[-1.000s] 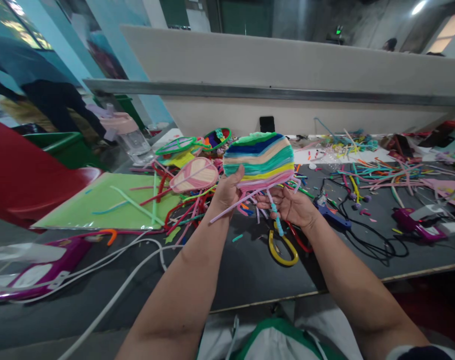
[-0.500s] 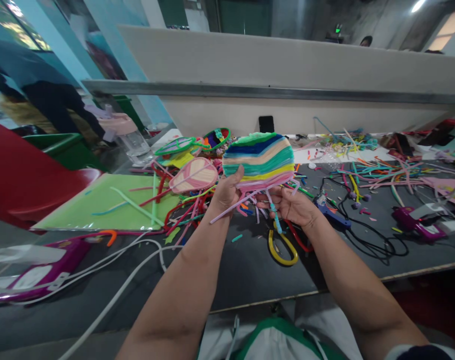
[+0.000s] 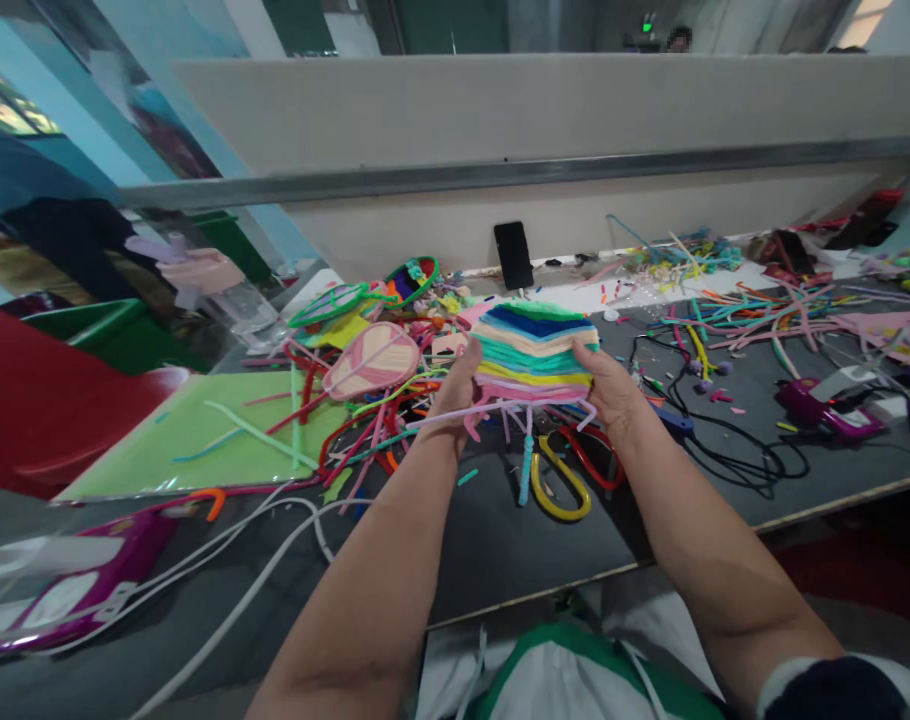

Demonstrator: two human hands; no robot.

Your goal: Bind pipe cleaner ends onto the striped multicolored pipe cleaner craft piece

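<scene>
Dark tabletop (image 3: 500,565) lies below; left hand (image 3: 457,388) and right hand (image 3: 609,392) grasp a striped panel (image 3: 534,352), long axis nine-to-three o'clock, teal strand (image 3: 525,472) pointing toward six.

A dark grey table (image 3: 530,560) spreads across the foreground, its worn front edge slanting up toward 4 o'clock. At 12 o'clock a white partition (image 3: 462,110) rises behind it, crossed by a grey metal rail (image 3: 395,180). A pale-blue wall (image 3: 192,45) leans at 11, a bright window (image 3: 12,108) shows at 10, a red chair (image 3: 42,385) at 9. At 1, a green light (image 3: 648,22) glows.
</scene>
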